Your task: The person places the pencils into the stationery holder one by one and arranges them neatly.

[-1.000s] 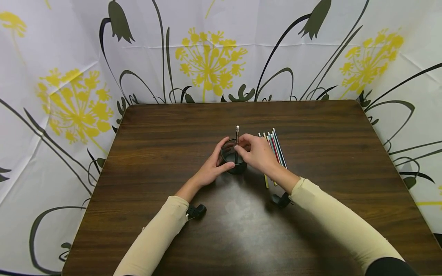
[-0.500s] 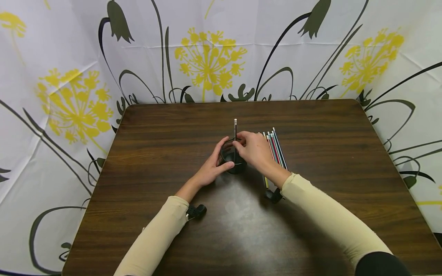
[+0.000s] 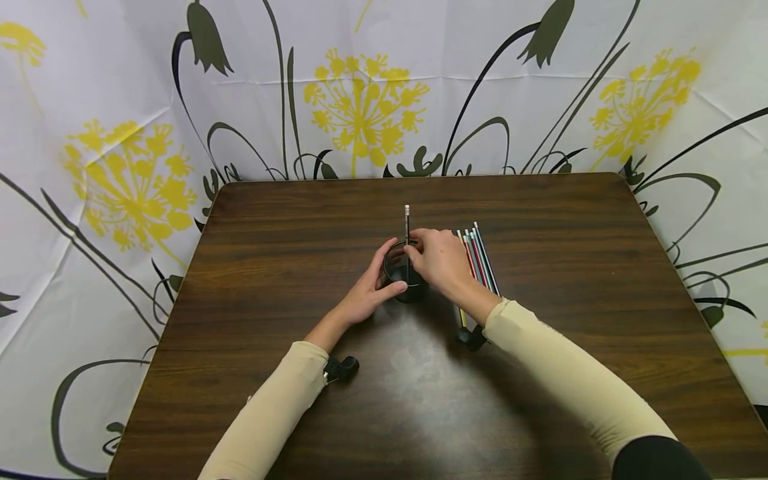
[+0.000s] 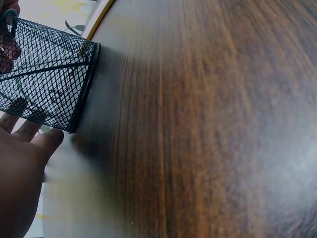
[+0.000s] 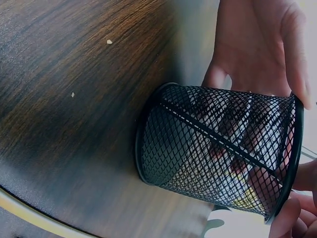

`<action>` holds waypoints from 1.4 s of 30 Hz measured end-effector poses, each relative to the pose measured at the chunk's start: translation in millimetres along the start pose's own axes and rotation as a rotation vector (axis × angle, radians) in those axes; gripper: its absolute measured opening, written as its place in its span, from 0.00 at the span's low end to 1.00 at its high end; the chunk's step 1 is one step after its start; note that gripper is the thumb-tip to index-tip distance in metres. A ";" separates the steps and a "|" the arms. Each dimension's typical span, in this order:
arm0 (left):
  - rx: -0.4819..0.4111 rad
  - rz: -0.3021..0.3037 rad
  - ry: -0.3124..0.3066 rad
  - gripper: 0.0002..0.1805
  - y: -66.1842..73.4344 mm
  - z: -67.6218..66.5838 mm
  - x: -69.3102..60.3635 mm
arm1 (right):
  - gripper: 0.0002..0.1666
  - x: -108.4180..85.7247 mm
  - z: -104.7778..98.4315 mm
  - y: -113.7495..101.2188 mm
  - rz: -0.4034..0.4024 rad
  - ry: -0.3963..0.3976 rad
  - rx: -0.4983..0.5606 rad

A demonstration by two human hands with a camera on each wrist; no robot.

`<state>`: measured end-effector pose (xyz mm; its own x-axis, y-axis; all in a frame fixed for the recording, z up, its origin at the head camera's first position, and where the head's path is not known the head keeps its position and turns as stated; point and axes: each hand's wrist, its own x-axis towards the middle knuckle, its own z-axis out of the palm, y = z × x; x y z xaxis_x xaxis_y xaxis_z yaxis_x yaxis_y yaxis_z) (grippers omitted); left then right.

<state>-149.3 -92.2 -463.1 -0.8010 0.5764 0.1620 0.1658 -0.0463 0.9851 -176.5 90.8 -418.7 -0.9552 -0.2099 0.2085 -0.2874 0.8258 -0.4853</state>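
A black wire-mesh pencil cup [image 3: 414, 294] stands upright on the table, its weave plain in the right wrist view. My left hand [image 3: 366, 295] holds it from the left, thumb at the near rim and fingers around the far side. Between thumb and fingers of my right hand [image 3: 444, 261], a dark pencil [image 3: 407, 230] with a white eraser on top is pinched upright. The pencil's lower part shows inside the cup's rim; its tip cannot be made out. Right fingertips [image 5: 287, 216] are at the rim in the right wrist view.
Several pencils [image 3: 478, 257] lie side by side on the brown wood-grain table [image 3: 288, 233], just right of my right hand and partly under its wrist. A flower-printed cloth [image 3: 468, 40] hangs behind the table. Small pale specks [image 5: 109, 42] dot the tabletop.
My right hand has shifted a little to the left, bringing the pencil with it; the eraser end now shows slightly higher. The left hand and the cup have stayed in place.
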 end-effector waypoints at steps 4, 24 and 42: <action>0.010 -0.005 -0.001 0.43 -0.5 -1.1 0.0 | 0.18 1.2 0.4 0.0 -0.011 0.000 0.006; 0.051 0.014 0.012 0.42 2.1 0.4 1.2 | 0.13 7.7 -32.7 56.9 0.181 0.147 0.262; 0.041 0.010 0.003 0.43 2.1 0.5 2.1 | 0.18 -9.7 -18.8 148.4 0.474 -0.119 0.092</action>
<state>-150.4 -90.6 -460.7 -0.8009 0.5734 0.1725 0.1976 -0.0188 0.9801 -208.5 225.1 -476.7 -0.9821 0.1145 -0.1493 0.1805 0.7966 -0.5769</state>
